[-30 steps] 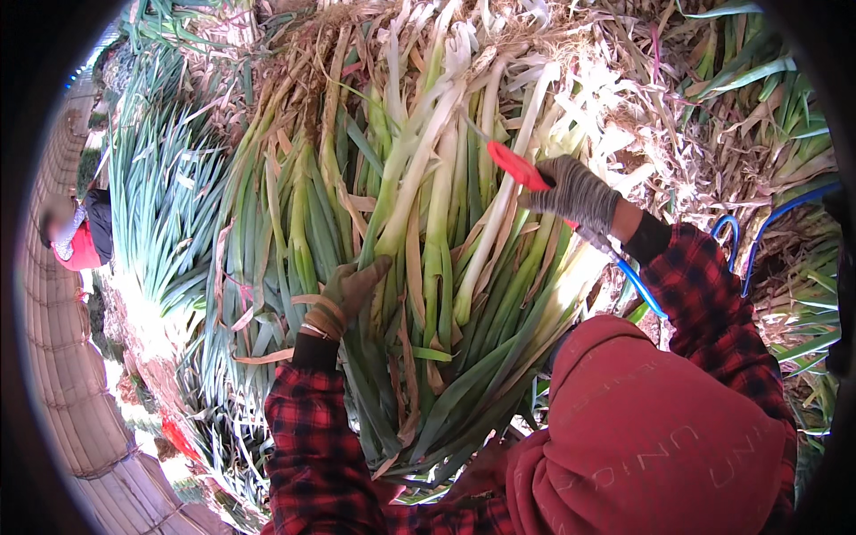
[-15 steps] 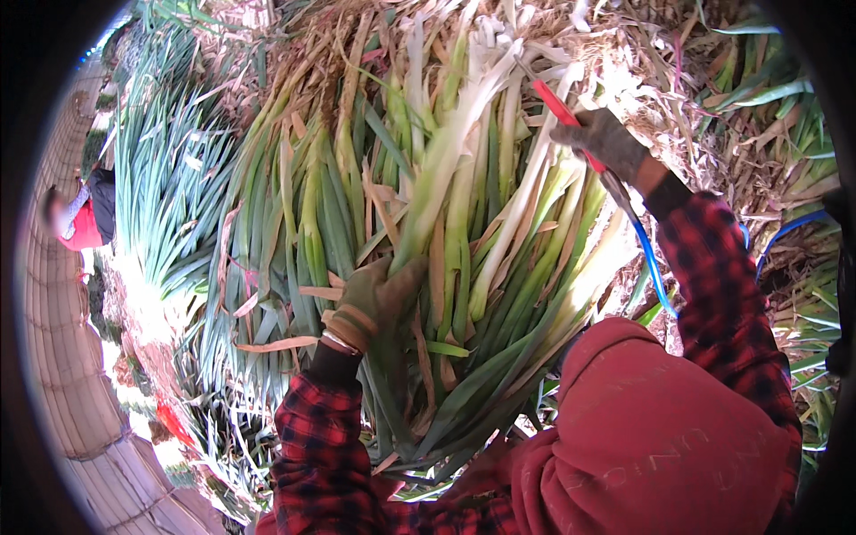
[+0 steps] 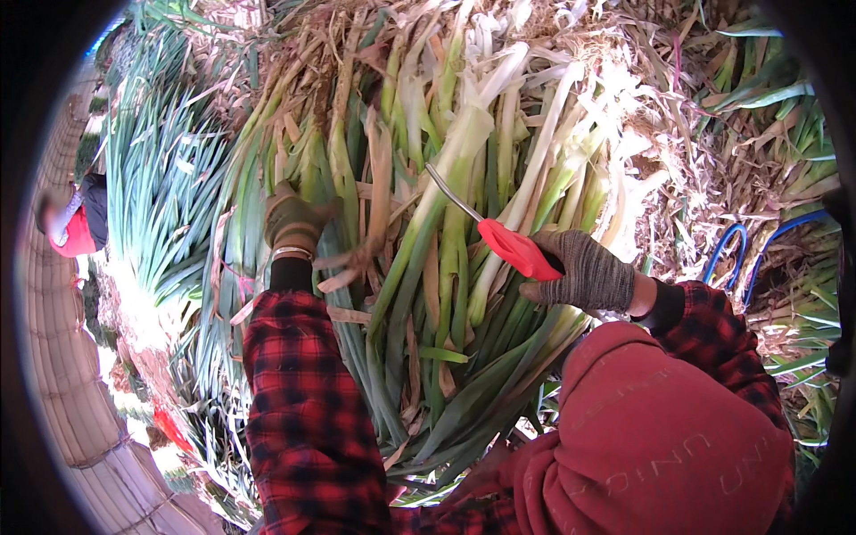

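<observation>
A red-handled tool [image 3: 513, 246] is gripped by the gloved right hand [image 3: 584, 272] above the leek pile [image 3: 446, 267]. Leek stalks are clasped by the gloved left hand [image 3: 292, 221].

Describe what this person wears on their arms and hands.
Both arms are in red-and-black checked flannel sleeves. The left hand wears an olive-brown work glove with a pale band at the wrist. The right hand wears a grey-brown knitted glove, with a black cuff showing between glove and sleeve.

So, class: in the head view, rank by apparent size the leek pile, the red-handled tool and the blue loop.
1. leek pile
2. red-handled tool, nearer the camera
3. blue loop, partly hidden, so unsure
</observation>
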A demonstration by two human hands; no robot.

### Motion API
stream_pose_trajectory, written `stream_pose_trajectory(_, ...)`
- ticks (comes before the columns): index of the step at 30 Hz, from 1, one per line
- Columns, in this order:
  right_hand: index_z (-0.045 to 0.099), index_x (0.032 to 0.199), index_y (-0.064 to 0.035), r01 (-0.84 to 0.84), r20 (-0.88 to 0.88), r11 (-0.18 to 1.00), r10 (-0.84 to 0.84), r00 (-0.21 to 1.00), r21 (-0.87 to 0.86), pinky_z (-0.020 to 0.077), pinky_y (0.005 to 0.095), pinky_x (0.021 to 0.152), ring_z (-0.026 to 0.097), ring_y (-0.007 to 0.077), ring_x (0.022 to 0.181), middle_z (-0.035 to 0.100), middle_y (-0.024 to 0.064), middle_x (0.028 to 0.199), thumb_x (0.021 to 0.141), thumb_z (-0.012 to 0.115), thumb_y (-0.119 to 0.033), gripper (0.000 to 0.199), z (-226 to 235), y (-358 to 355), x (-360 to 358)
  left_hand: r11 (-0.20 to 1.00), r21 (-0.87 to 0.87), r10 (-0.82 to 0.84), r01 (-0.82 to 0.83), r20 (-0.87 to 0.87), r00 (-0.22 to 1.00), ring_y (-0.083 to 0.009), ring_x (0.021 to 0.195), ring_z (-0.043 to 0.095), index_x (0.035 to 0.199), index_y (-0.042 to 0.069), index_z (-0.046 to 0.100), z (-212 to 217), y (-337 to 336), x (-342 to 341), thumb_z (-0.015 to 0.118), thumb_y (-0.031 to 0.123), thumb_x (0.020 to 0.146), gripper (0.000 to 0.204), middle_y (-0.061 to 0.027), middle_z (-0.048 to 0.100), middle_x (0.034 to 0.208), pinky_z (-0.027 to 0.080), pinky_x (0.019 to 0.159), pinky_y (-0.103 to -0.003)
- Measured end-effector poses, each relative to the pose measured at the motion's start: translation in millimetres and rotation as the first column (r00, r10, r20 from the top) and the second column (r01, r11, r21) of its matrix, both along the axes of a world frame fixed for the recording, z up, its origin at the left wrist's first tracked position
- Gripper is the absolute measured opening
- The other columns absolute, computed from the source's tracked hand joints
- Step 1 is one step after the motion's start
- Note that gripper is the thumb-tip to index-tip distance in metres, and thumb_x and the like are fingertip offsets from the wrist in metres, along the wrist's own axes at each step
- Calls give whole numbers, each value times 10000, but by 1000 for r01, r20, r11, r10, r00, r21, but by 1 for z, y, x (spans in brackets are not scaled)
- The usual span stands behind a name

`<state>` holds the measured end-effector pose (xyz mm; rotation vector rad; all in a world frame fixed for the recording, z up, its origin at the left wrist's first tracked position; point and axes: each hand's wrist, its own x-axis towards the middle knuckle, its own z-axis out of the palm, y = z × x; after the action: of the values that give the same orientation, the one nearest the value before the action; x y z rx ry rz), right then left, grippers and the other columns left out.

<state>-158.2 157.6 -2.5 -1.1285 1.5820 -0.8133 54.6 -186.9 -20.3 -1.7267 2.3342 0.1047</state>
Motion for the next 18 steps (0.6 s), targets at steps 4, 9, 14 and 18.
stream_pose_trajectory(4,625,1035,39,31,81,999,-28,996,-37,487,399,738,638,335,777,618,212,790,777,775,-440,565,-9,1,7,999,15,-42,42,54,998,-368,1045,654,1206,-7,608,10,-1,12,865,532,577,867,-225,664,1164,520,908,-408)
stream_pose_trajectory(9,622,1020,36,45,73,996,-40,997,-74,488,387,731,643,311,772,613,199,792,776,773,-458,571,-8,13,5,964,249,-83,97,-66,994,-301,778,696,1016,-68,683,38,3,22,887,459,554,731,-197,715,877,539,745,-372)
stream_pose_trajectory(14,624,1016,32,46,127,997,-37,991,-67,485,389,722,638,320,762,606,199,788,768,776,-451,564,-15,17,-2,966,250,60,64,-459,886,-132,741,601,952,-39,672,30,48,42,866,253,719,421,-62,665,837,510,680,-291)
stream_pose_trajectory(18,630,1028,24,21,103,998,-15,995,-59,483,398,717,628,328,743,604,193,778,764,774,-445,557,-17,10,1,989,142,31,35,-432,901,-172,803,652,1024,-43,683,23,78,25,808,270,741,440,-121,707,937,526,706,-314)
